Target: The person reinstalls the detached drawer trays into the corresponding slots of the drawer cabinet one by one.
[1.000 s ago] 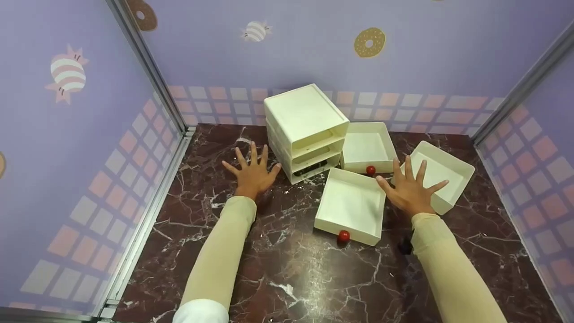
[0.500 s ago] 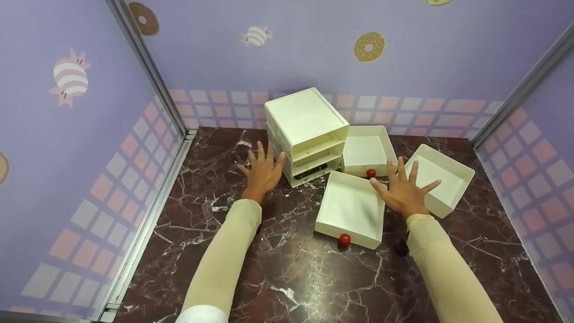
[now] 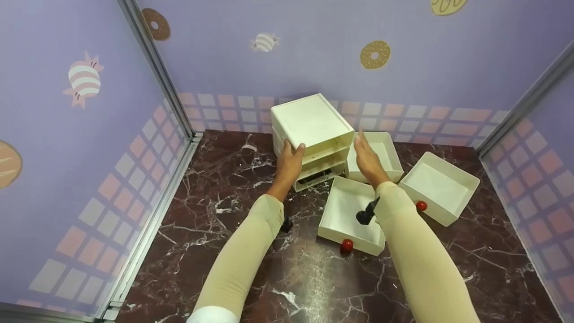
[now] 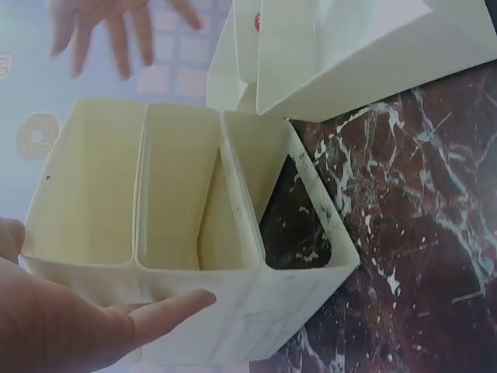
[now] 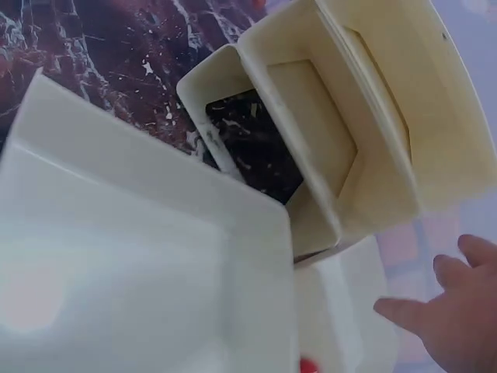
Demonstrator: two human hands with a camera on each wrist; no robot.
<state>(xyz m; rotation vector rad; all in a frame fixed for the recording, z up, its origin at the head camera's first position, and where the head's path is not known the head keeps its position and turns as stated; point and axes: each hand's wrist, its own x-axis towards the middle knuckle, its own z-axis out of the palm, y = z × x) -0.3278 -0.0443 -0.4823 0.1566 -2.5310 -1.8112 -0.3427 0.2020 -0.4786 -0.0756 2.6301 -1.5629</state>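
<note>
A cream three-tier drawer cabinet (image 3: 312,119) stands near the back wall, its front slots bare of drawers. My left hand (image 3: 288,167) touches the cabinet's left side by the front corner. In the left wrist view one of its fingers (image 4: 175,311) lies straight along that side. My right hand (image 3: 370,162) is held up just right of the cabinet, fingers extended, holding nothing; a gap shows in the right wrist view. Three pulled-out drawers lie about: a front drawer (image 3: 343,204), a back drawer (image 3: 383,148) partly behind my right hand, and a right drawer (image 3: 441,183).
Red round knobs show on the front drawer (image 3: 347,245) and the right drawer (image 3: 421,206). Dark red marble-patterned tabletop (image 3: 197,224) lies under everything. Purple printed panels (image 3: 215,54) with metal edge strips (image 3: 154,67) enclose the back and sides.
My left hand has moved right from the tabletop onto the cabinet's side. My right hand has moved left from above the right drawer to beside the cabinet. The drawers and cabinet have not moved.
</note>
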